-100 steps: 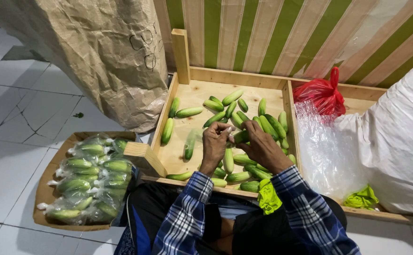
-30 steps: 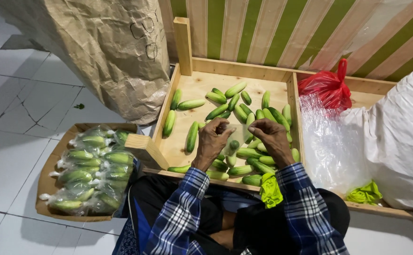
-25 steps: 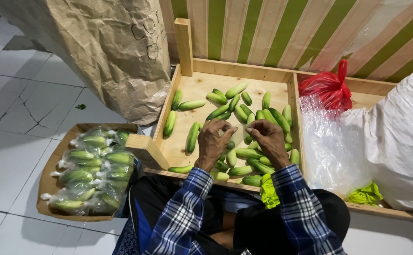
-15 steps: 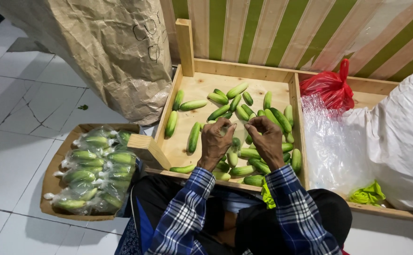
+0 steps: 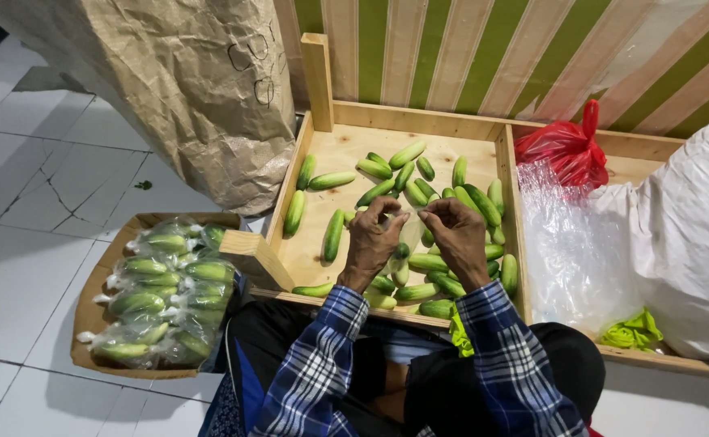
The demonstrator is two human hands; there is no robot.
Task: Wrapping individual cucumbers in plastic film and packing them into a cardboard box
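Both hands, left (image 5: 373, 243) and right (image 5: 456, 237), pinch the clear bag (image 5: 409, 235) mouth between them; keep it taut above the cucumbers (image 5: 431, 263) below.

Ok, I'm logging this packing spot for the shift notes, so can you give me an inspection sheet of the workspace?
Surface: shallow wooden tray on a white tiled floor.
Job's things: a thin clear plastic bag holding small green cucumbers hangs between the hands; loose green cucumbers lie scattered in the tray.
Clutter: cardboard box of bagged cucumbers, crumpled brown paper sack, red plastic bag, stack of clear bags, white sack, green bands.
Grippers: left hand and right hand both pinch the bag's top.
Cables: nothing seen.
Surroundings: green and beige striped wall.
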